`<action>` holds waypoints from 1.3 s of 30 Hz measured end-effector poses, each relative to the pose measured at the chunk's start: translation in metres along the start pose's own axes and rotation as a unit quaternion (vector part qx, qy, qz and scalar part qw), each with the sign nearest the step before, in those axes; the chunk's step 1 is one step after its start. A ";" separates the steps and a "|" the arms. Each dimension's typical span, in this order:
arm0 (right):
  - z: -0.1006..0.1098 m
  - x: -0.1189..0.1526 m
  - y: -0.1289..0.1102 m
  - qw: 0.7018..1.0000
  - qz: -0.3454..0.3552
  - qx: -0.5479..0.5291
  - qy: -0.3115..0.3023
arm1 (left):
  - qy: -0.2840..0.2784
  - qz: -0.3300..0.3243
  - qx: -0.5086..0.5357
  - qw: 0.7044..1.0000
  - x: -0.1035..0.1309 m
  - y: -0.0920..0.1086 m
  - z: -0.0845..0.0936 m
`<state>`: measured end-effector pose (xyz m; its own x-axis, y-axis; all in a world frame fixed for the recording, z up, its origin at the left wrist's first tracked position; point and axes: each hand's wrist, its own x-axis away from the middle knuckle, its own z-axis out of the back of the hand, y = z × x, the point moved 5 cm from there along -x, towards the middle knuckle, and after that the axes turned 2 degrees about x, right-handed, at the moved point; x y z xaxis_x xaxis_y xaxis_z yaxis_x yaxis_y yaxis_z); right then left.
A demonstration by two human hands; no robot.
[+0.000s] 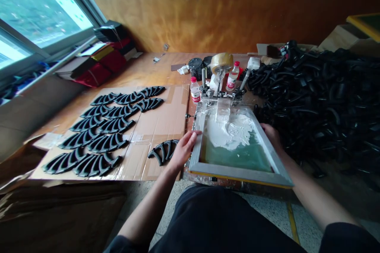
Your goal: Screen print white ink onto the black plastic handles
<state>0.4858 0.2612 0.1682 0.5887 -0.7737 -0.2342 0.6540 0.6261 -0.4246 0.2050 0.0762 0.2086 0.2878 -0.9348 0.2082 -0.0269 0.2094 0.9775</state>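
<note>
A screen printing frame [240, 172] with grey metal sides and a green mesh lies in front of me, its far end at a metal clamp stand [221, 95]. White ink [231, 132] is spread thickly over the far part of the mesh, and a pale squeegee blade [223, 110] rests at its far end. My left hand [185, 146] grips the frame's left side, fingers at the edge. On the right side, my right hand [272, 136] holds the frame, its fingers partly hidden. Several curved black plastic parts [162, 152] lie on the cardboard just left of my left hand.
Rows of black curved parts [103, 124] cover the left of a cardboard sheet [157, 126]. A large heap of black parts [320, 99] fills the right. Behind the frame stand two bottles [195, 90], a tape roll [221, 62] and a dark jar [195, 68]. Boxes [109, 59] sit by the window.
</note>
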 end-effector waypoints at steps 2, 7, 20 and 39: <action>0.017 -0.017 0.004 0.996 -0.046 0.025 0.075 | -0.005 0.046 -0.035 0.998 0.003 -0.040 0.000; -0.004 -0.068 -0.070 0.995 0.014 0.085 0.044 | 0.037 0.090 -0.159 0.983 -0.008 -0.093 -0.002; -0.033 0.008 -0.118 0.941 0.272 0.046 -0.196 | 0.042 0.122 -0.163 0.978 -0.013 -0.103 0.001; 0.012 -0.092 -0.092 0.998 0.054 -0.004 -0.014 | -0.016 0.081 -0.068 0.994 -0.005 -0.042 0.003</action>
<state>0.3768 0.2761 0.2394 0.6686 -0.6985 -0.2551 0.5820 0.7050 -0.4053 0.2018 0.0713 0.1666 0.2596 -0.8940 0.3652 0.0602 0.3924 0.9178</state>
